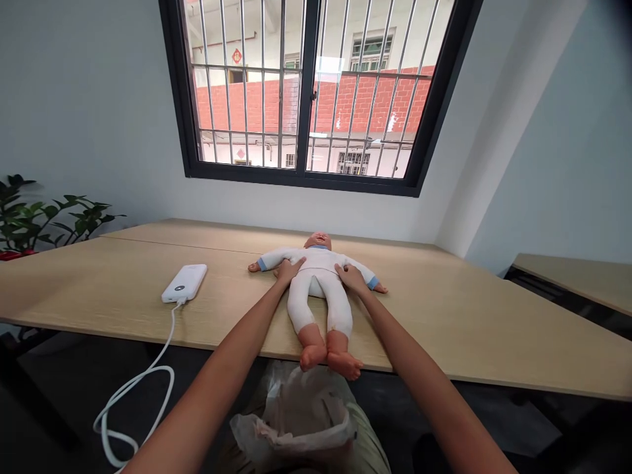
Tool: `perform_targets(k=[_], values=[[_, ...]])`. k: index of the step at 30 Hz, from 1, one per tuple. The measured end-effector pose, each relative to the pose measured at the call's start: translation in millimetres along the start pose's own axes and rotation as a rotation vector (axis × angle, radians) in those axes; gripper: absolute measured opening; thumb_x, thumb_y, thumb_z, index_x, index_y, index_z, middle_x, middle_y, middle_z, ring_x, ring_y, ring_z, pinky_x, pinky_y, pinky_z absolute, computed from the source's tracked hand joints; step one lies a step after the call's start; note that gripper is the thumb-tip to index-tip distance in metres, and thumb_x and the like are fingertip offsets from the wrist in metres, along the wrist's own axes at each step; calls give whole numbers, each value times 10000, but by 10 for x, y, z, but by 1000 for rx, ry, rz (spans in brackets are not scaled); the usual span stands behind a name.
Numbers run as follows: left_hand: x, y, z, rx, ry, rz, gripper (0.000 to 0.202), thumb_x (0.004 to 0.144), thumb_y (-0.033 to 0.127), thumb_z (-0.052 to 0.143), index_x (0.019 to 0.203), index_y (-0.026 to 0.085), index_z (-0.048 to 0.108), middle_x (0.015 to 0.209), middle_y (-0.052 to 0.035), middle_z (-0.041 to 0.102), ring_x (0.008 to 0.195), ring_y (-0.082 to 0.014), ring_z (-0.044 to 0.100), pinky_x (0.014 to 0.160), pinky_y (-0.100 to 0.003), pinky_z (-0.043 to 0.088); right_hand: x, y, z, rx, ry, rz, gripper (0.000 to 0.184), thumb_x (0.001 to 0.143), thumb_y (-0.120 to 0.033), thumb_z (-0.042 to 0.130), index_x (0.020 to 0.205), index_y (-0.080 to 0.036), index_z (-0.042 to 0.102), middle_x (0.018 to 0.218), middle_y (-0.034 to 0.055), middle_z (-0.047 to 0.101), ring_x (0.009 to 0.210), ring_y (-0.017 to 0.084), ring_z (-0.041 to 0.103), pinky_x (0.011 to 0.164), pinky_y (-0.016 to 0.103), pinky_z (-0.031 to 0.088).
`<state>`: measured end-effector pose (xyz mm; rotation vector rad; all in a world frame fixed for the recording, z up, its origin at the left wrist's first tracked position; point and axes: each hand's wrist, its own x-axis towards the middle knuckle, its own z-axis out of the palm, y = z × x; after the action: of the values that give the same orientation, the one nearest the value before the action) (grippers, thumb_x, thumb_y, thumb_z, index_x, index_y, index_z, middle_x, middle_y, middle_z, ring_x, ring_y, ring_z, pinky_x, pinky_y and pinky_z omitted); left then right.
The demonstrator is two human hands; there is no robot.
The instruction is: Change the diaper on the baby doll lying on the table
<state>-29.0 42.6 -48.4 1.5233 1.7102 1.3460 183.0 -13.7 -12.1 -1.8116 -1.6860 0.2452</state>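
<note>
A baby doll in a white long-sleeved top with blue collar and cuffs and white trousers lies on its back on the wooden table. Its head points toward the window and its bare feet reach over the front edge. My left hand grips the doll's waist on the left side, thumb on top. On the opposite side my right hand holds the waist the same way. The fingers of both hands are partly hidden beneath the doll's sides.
A white power bank with a white cable rests on the table at left. An opened plastic bag sits on my lap below the edge. A plant stands far left, and a barred window is ahead.
</note>
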Motion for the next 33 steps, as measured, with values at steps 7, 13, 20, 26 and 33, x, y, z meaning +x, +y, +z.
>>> perform_targets(k=[7, 13, 20, 26, 33], values=[[-76, 128, -155, 172, -103, -30, 445, 881, 605, 475, 875, 176, 592, 1199, -233, 662, 1237, -402, 544, 1108, -539, 234, 90, 210, 26, -24, 4, -25, 335, 957, -360, 491, 1006, -85, 676, 1018, 161, 713, 931, 232, 640, 746, 270, 396], [-123, 149, -175, 268, -138, 85, 418, 939, 521, 374, 934, 179, 614, 1135, -156, 701, 1162, -360, 598, 1040, -530, 348, 176, 326, 104, -47, 32, -55, 291, 972, -330, 466, 1053, -116, 647, 1075, 140, 702, 991, 231, 640, 828, 268, 422], [-179, 179, -134, 182, -212, 96, 392, 962, 494, 404, 1091, 147, 537, 1317, -203, 597, 1330, -352, 457, 1134, -540, 156, 229, 434, 152, -23, -26, -91, 360, 999, -386, 375, 1099, -132, 611, 1149, 149, 680, 1078, 247, 618, 916, 319, 424], [-76, 90, -95, 107, -108, 76, 378, 869, 495, 577, 972, 140, 497, 1162, -192, 642, 1148, -323, 579, 983, -406, 381, 206, 431, 135, -69, 14, -49, 337, 981, -363, 385, 1088, -140, 614, 1179, 169, 667, 1117, 298, 599, 952, 424, 412], [1, 102, -193, -210, -160, 284, 311, 684, 342, 729, 877, 161, 566, 887, -48, 621, 846, -188, 593, 780, -299, 473, 168, 259, 42, 422, -21, -209, 225, 782, -288, 597, 952, -156, 664, 1005, 85, 706, 893, 198, 642, 784, 312, 508]])
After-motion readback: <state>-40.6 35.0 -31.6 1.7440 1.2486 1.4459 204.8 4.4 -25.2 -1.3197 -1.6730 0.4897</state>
